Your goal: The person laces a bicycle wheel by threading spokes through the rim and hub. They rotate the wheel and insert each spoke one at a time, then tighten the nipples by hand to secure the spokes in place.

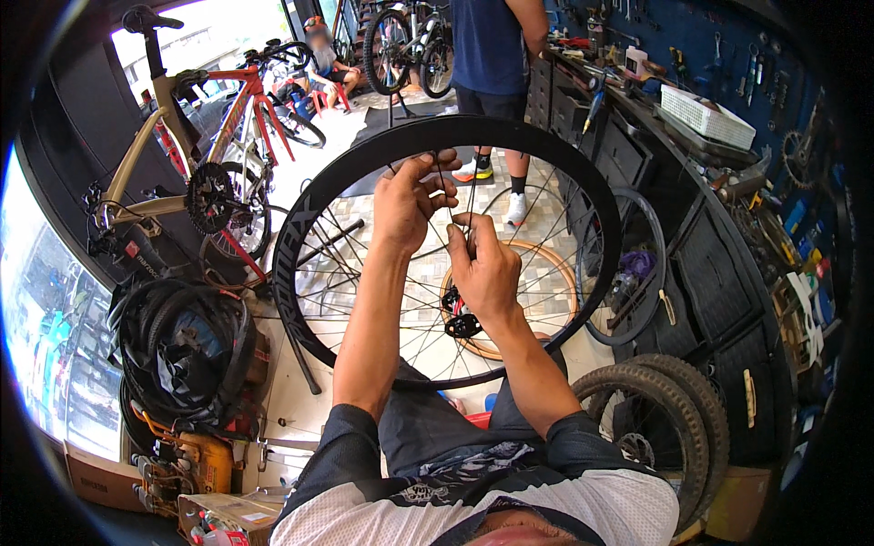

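Note:
A black deep-section bicycle wheel rim stands in front of me, above my lap, with thin dark spokes running to a hub low in the wheel. Inside the upper part of the rim, the fingers of my left hand curl round a spoke just below the rim. Slightly lower and to the right, my right hand pinches a spoke between thumb and forefinger. Both forearms reach up across the lower part of the wheel. The fingers partly hide the spokes where they grip.
Bicycle frames stand at the left, above a pile of black tyres. Knobby tyres lean at the lower right, beside black drawers. A person in a blue shirt stands beyond the wheel; another sits farther back.

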Motion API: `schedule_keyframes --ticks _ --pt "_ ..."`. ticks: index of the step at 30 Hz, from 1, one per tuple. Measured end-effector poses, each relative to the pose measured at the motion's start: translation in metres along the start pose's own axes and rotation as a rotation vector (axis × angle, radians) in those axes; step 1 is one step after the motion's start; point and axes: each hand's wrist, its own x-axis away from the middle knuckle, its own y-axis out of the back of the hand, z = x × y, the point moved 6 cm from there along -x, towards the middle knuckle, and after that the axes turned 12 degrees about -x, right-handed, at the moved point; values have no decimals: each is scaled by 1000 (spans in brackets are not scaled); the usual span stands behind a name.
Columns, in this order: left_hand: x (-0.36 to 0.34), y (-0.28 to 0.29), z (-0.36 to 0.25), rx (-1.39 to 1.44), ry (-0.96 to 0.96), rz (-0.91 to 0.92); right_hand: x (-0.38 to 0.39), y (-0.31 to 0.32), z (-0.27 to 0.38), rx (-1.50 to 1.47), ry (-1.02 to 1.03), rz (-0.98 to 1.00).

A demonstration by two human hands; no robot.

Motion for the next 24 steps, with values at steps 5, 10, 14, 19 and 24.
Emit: schedule_keyframes --ticks 5,10,14,19,24 --pt "5 0 -1 45 -58 -8 2 0 0 -33 -35 2" --pt "1 1 3 -81 -11 -102 3 1 -1 -1 -33 3" --pt "1 3 7 62 39 31 7 1 -2 10 -47 10" --pt "1 4 6 72 -39 19 4 -1 -2 5 -41 15" --pt "-5 6 10 -50 -3 -102 1 -4 -4 13 -30 27"
